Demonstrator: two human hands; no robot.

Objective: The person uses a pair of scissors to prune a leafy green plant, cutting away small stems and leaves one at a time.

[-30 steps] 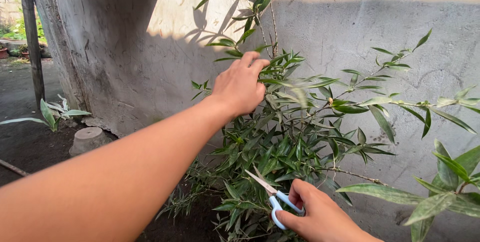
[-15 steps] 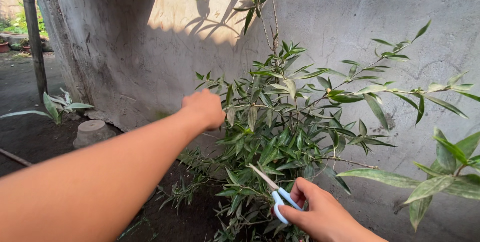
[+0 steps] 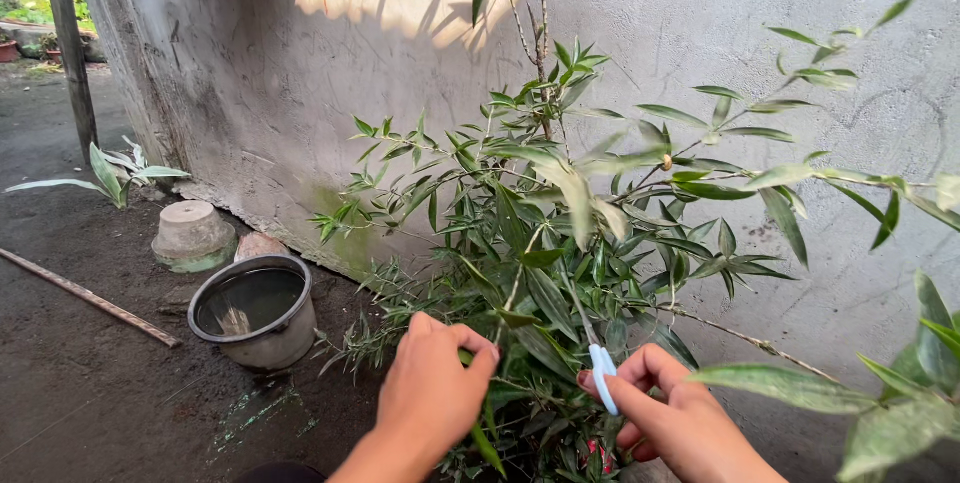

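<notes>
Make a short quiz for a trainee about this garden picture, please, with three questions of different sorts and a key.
1. True or false: the right hand holds scissors with light blue handles.
2. What does the left hand grip? A) the bucket B) a stem of the plant C) the wooden stick
3. Fill in: the upturned pot sits between the bucket and the ____.

Key
1. True; the blades point up into the plant.
2. B; the fingers close on a low green stem, apart from the bucket and the stick.
3. Wall; the pot lies at its foot, behind the bucket.
</notes>
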